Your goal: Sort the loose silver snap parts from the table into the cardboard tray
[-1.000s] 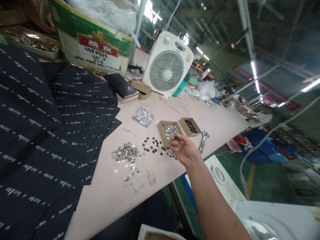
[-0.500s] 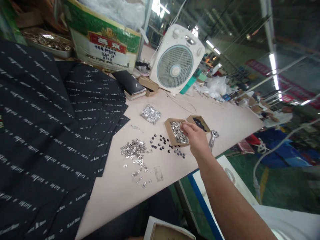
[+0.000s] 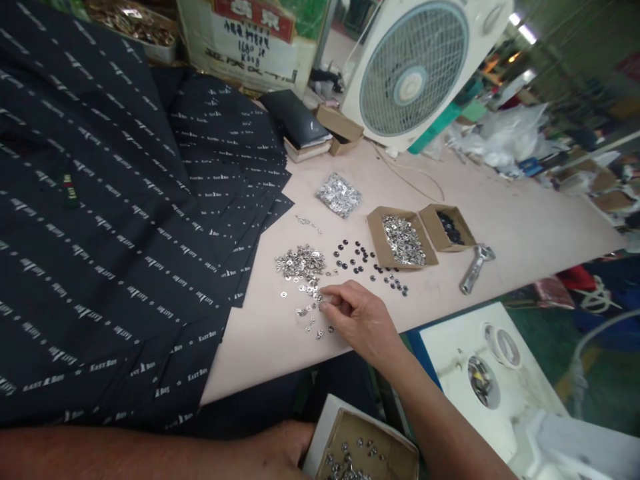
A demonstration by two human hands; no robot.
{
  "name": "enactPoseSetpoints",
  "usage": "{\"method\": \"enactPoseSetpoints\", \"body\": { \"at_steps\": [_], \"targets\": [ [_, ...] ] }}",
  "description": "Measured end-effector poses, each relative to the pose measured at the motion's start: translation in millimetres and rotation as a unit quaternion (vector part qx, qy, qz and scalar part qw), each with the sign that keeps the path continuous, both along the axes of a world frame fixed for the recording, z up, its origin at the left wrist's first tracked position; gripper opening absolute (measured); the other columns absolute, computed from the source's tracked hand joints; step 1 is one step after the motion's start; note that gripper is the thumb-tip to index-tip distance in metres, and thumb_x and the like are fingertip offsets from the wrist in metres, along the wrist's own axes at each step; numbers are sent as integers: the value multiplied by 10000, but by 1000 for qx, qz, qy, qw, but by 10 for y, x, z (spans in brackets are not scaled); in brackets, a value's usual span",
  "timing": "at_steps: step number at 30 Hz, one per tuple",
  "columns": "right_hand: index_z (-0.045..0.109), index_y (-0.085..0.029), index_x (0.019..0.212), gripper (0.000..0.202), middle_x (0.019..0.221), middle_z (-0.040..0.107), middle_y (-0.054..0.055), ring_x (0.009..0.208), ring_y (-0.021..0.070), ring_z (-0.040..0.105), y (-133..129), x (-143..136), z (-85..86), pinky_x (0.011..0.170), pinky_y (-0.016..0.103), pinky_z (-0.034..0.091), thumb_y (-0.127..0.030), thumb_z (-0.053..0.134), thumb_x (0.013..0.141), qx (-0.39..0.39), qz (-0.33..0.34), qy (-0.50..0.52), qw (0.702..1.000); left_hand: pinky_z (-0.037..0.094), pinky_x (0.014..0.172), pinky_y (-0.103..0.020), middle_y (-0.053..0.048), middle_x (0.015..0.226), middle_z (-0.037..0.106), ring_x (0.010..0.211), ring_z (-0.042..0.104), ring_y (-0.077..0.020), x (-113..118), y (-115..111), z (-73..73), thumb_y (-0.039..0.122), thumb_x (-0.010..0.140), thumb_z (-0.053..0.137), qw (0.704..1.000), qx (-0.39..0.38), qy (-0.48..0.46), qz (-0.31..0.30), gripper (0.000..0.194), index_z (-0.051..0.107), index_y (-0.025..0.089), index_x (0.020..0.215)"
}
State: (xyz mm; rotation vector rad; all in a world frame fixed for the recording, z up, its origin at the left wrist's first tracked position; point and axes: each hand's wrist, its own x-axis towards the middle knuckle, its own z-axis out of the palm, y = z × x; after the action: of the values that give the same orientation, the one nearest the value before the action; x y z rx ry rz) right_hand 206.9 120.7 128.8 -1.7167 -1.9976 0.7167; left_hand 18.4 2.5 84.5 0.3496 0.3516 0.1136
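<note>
My right hand [image 3: 361, 320] is at the near edge of a loose pile of silver metal snap-fastener parts [image 3: 300, 262], its thumb and fingertips pinched together. Whatever lies between those fingertips is too small to make out. At the bottom of the view my left hand [image 3: 289, 445] grips the left side of a small open cardboard box [image 3: 320, 437]; its fingers are partly hidden. Several metal snap parts [image 3: 345, 460] lie inside this box. Black snap caps [image 3: 356, 261] are scattered on the table just beyond my right hand.
Two cardboard trays hold silver parts [image 3: 403, 240] and black parts [image 3: 450, 227]. An adjustable wrench [image 3: 475, 270] lies beside them. Dark printed fabric [image 3: 125, 220] covers the left side. A bag of parts [image 3: 340, 195], a black notebook [image 3: 295, 119] and a box fan [image 3: 410, 73] stand farther back.
My right hand has moved left from the tray of silver parts to the loose pile. My left forearm and the held box have come further into view, with metal parts now visible inside.
</note>
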Motion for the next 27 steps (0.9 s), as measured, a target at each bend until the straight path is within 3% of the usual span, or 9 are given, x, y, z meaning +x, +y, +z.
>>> {"method": "enactPoseSetpoints", "body": {
  "at_steps": [7, 10, 17, 23, 27],
  "targets": [
    [755, -234, 914, 142, 838, 652, 20, 733, 151, 596, -26, 41, 72, 684, 299, 448, -173, 630, 891, -26, 33, -11, 999, 420, 1156, -475, -86, 1250, 715, 1364, 531, -361, -14, 53, 68, 607, 587, 913, 1000, -1, 11, -19, 702, 761, 198, 1136],
    [747, -238, 946, 157, 868, 666, 24, 765, 157, 614, -23, 43, 79, 699, 295, 462, -162, 621, 893, -17, 28, 7, 999, 426, 1148, -511, -77, 1258, 715, 1357, 537, -370, -17, 42, 74, 639, 572, 906, 1000, 2, 17, -16, 731, 760, 218, 1152],
    [749, -253, 892, 151, 875, 666, 12, 803, 155, 622, -40, -2, 112, 731, 297, 469, -162, 629, 901, -28, 75, 9, 997, 458, 1123, -509, -77, 1303, 696, 1336, 556, -372, -19, 67, 95, 550, 583, 927, 999, 4, 25, -38, 720, 750, 215, 1196],
    [751, -253, 1033, 159, 874, 658, 14, 736, 143, 605, -40, -60, 74, 675, 288, 472, -215, 692, 891, -20, 50, 27, 998, 336, 1206, -544, -69, 1254, 718, 1344, 548, -376, -21, 93, 120, 615, 581, 902, 998, 24, 31, -44, 713, 764, 214, 1155],
    [750, -257, 945, 114, 872, 663, 11, 753, 149, 603, -47, -91, 57, 702, 303, 461, -195, 674, 887, -28, 56, 6, 998, 342, 1203, -544, -83, 1244, 721, 1326, 567, -389, -28, 92, 112, 646, 553, 905, 998, 29, 15, -48, 751, 764, 204, 1144]
  ]
}}
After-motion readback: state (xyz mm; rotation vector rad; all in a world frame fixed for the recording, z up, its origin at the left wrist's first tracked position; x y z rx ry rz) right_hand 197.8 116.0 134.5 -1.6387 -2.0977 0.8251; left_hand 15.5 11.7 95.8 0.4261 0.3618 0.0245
